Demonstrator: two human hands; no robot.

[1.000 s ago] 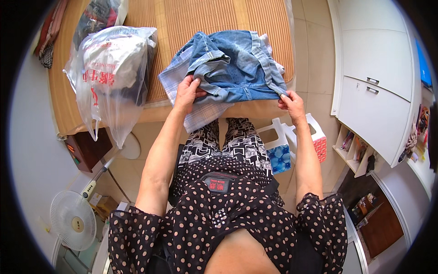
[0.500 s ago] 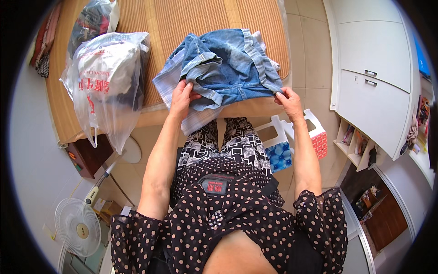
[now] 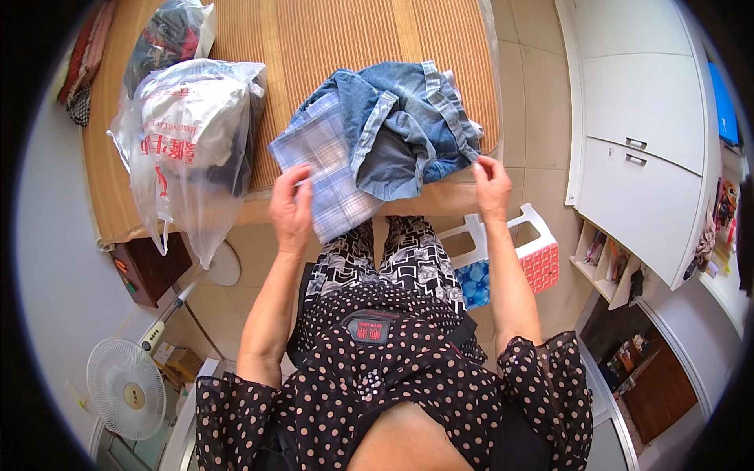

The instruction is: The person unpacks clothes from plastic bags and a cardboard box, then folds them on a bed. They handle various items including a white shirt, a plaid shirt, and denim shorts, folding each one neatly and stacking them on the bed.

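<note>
A rumpled blue denim garment (image 3: 408,125) lies near the front edge of the bed, one flap folded over to show its paler inside. Out from under it, toward the left, comes a light blue plaid cloth (image 3: 323,161). My left hand (image 3: 292,208) is off the denim, thumb and fingers apart, beside the plaid cloth's left edge. At the garment's right corner, my right hand (image 3: 492,188) pinches the denim edge between thumb and fingers. A bit of whitish cloth (image 3: 475,125) peeks out behind the denim on the right.
A clear plastic bag (image 3: 196,149) stuffed with cloth stands on the mat-covered bed (image 3: 330,31) at left, with another filled bag (image 3: 169,39) behind. Two plastic stools (image 3: 538,263) sit by my right forearm. A fan (image 3: 129,388) is lower left; a white cabinet (image 3: 640,157) stands right.
My left hand has let go of the denim and drawn back toward me. The denim's left part has swung rightward, uncovering more plaid cloth. My right hand stays at the corner.
</note>
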